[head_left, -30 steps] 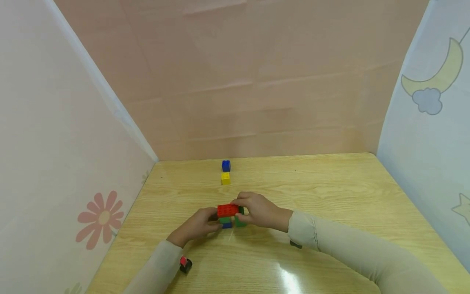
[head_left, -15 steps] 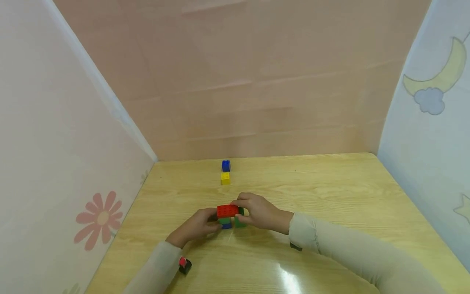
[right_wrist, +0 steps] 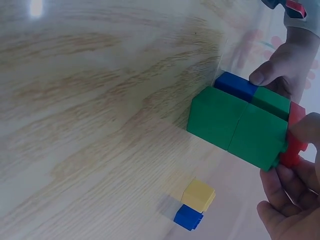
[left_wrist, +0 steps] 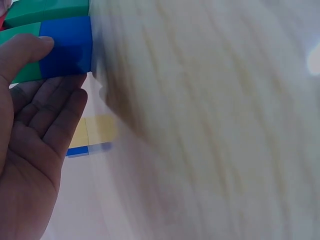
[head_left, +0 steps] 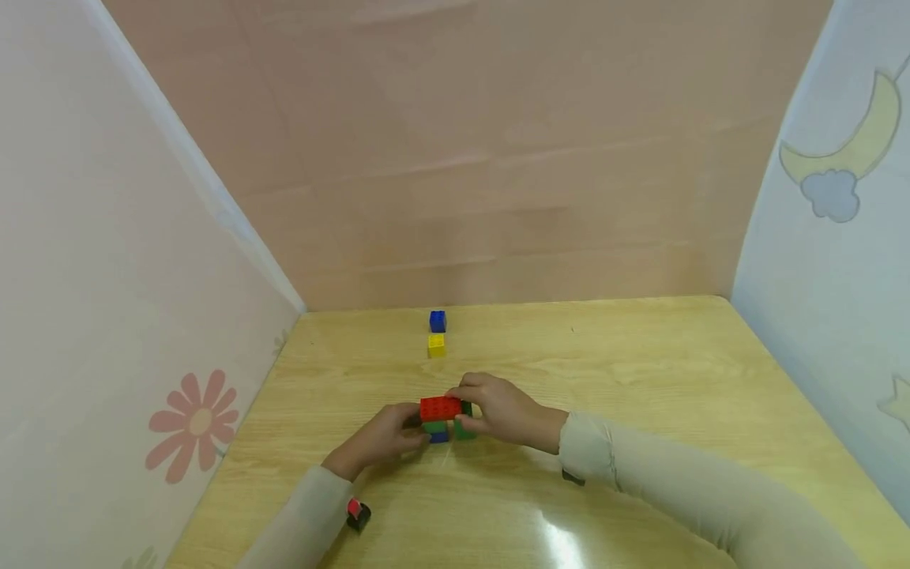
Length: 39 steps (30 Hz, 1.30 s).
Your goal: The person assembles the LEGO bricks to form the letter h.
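Observation:
A red toy building brick [head_left: 441, 408] lies across two stacks on the table. The left stack has a green brick [head_left: 435, 427] over a blue brick [left_wrist: 66, 46]; the right stack is two green bricks [right_wrist: 235, 125]. Green studs show beside the red brick in the right wrist view. My left hand [head_left: 384, 435] pinches the left stack, its thumb over the green-blue seam and its fingers behind. With thumb and fingers, my right hand [head_left: 501, 407] grips the right end of the red brick, close against the upper green brick.
Behind the stacks, a yellow brick [head_left: 437, 346] and another blue brick [head_left: 438, 321] sit in line on the wooden table [head_left: 604, 371]. A small black and red device [head_left: 359, 514] is by the left sleeve. Printed cloth walls enclose the sides, with a plain backdrop [head_left: 498, 197] behind.

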Available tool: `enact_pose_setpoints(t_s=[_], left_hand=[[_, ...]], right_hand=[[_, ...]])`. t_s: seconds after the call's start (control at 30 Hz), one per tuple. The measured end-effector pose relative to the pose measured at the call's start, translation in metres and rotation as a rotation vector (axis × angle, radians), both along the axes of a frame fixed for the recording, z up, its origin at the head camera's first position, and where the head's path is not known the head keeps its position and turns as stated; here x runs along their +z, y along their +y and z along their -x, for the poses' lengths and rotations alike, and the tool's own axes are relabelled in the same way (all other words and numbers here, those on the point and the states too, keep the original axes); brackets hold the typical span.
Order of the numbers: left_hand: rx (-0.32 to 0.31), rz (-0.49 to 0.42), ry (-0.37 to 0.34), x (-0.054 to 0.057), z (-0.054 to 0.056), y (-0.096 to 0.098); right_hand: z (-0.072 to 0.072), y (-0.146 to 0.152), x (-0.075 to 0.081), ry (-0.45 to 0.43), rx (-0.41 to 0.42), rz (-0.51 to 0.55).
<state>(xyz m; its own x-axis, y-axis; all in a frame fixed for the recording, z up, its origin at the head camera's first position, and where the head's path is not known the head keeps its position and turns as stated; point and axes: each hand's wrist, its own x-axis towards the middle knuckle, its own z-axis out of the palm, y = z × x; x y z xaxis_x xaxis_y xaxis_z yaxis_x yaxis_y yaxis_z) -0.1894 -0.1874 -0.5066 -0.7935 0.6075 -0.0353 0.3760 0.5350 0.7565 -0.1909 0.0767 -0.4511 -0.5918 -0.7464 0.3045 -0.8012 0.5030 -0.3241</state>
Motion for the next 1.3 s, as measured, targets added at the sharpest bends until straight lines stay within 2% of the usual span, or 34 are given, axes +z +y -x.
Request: enact_pose_setpoints(t_s=[0.27,0.43,0.73,1.03,1.3], left_hand=[[0.012,0.013,-0.005,0.0002,-0.0016,0.0014],[0.008,-0.011,-0.015,-0.0019,-0.002,0.0006],[0.002,-0.031,0.032,-0.0033,-0.0019,-0.0024],[0.059,-0.097,0.058,0.0031,-0.0026,-0.0046],[0.056,-0.101,0.068,0.0033,-0.0035,-0.0046]], right_hand=[[-0.0006,-0.0002,-0.0014,-0.005,-0.013,-0.016],[-0.0013,-0.0003,-0.0024,-0.013,-0.01,-0.005],[-0.0005,-0.001,-0.0015,0.018,-0.008,0.0],[0.0003,-0.0008,-0.0013,-0.008,-0.004,0.011],[0.0011,0.0004,-0.0012,-0.039,-0.013,0.002]])
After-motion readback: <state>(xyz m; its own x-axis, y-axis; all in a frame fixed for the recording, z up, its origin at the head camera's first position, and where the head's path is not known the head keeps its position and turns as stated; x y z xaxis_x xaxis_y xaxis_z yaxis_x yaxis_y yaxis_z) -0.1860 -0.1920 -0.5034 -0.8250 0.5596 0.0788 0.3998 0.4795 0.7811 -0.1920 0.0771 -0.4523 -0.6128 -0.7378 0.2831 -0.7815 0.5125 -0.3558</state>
